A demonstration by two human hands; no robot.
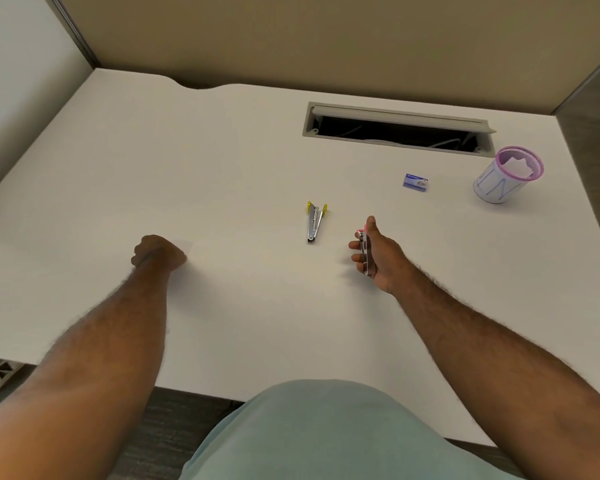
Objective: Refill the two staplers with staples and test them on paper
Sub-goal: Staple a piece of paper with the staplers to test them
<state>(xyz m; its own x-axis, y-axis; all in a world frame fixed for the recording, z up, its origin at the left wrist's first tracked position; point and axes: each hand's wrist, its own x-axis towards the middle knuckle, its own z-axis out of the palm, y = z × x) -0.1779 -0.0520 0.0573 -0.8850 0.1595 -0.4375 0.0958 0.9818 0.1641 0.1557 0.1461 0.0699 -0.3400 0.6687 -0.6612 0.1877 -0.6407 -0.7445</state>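
On desk [222, 161]: right hand [378, 254] gripping pink stapler [364, 252], left hand [158, 252] curled on paper [184, 245].

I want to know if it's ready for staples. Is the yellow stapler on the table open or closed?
Open. The yellow stapler lies on the table with its two arms spread apart in a narrow V.

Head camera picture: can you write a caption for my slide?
Right hand holds a pink stapler while the yellow stapler lies open on the desk.

The left hand [160, 252] hides most of the paper [184, 244]; its grip is unclear.
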